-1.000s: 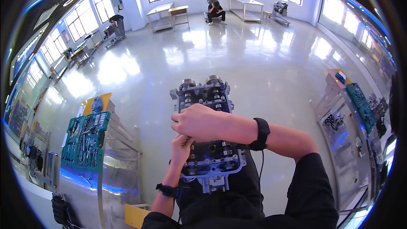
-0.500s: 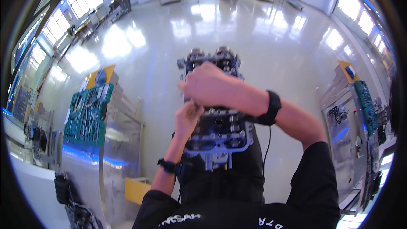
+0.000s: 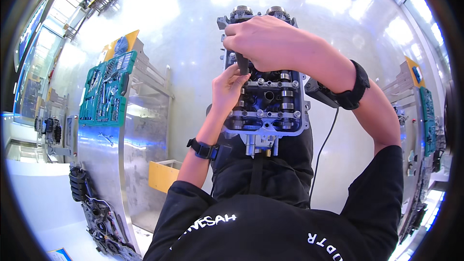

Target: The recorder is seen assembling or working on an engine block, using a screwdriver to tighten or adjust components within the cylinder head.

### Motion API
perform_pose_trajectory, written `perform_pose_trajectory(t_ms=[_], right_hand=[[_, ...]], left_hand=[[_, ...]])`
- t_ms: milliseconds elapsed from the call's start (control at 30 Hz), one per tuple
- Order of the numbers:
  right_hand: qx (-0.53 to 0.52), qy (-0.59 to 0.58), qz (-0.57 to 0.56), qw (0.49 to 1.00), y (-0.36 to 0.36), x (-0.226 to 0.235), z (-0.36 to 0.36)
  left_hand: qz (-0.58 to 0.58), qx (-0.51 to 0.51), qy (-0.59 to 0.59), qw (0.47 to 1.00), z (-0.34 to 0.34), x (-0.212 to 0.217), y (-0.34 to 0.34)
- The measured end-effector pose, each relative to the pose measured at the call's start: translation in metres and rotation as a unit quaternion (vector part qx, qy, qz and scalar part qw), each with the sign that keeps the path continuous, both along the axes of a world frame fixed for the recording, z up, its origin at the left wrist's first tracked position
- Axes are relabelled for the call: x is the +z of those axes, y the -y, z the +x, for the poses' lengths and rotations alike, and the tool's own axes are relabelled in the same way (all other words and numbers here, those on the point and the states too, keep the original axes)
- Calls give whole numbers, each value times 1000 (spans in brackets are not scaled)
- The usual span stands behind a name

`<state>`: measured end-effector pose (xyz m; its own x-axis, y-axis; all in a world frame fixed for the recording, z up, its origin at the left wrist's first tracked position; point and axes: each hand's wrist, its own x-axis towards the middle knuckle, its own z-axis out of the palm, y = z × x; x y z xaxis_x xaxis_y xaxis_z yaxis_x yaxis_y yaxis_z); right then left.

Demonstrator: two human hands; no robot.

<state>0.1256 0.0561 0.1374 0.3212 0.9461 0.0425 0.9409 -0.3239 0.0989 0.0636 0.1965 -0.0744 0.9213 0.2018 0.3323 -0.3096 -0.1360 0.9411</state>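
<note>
An engine cylinder head (image 3: 263, 115) with two camshafts sits in front of me, its two round camshaft gears (image 3: 276, 11) at the far end. Over its far left part, my right hand (image 3: 266, 41) is closed around the upper part of a dark rod-shaped tool handle (image 3: 243, 64). The handle's lower end is pinched between the thumb and fingers of my left hand (image 3: 226, 89), beside the left camshaft. What the tool's far end touches is hidden under my right hand. Bearing caps with bolts (image 3: 261, 81) show nearer to me.
At left, a metal workbench (image 3: 104, 164) carries a green tool case (image 3: 102, 89), a loose wrench (image 3: 106, 138) and engine parts (image 3: 104, 222). Another green case (image 3: 428, 121) lies at right. A yellow-fronted drawer (image 3: 163, 176) juts out. A black cable (image 3: 319, 159) hangs right of the engine.
My view has tilted down, so the engine and hands appear higher. The hands have separated somewhat, and the dark handle now shows between them.
</note>
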Motion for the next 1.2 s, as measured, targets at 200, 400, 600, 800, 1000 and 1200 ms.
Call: perform_pose_trajectory(t_ms=[200, 400, 600, 800, 1000, 1200], right_hand=[[8, 11, -2, 1000, 0, -5, -1], [-12, 34, 38, 999, -1, -6, -3], [-9, 92, 84, 992, -9, -26, -3], [-64, 49, 67, 994, -7, -20, -10], [-43, -30, 72, 996, 7, -2, -22], [46, -46, 73, 995, 0, -5, -2]], left_hand=[[-30, -37, -8, 999, 0, 5, 4], [-21, -11, -28, 999, 3, 4, 6], [13, 3, -31, 999, 2, 10, 1], [19, 21, -24, 999, 0, 2, 3], [49, 35, 16, 998, 0, 6, 3], [89, 18, -96, 991, -8, 20, 1]])
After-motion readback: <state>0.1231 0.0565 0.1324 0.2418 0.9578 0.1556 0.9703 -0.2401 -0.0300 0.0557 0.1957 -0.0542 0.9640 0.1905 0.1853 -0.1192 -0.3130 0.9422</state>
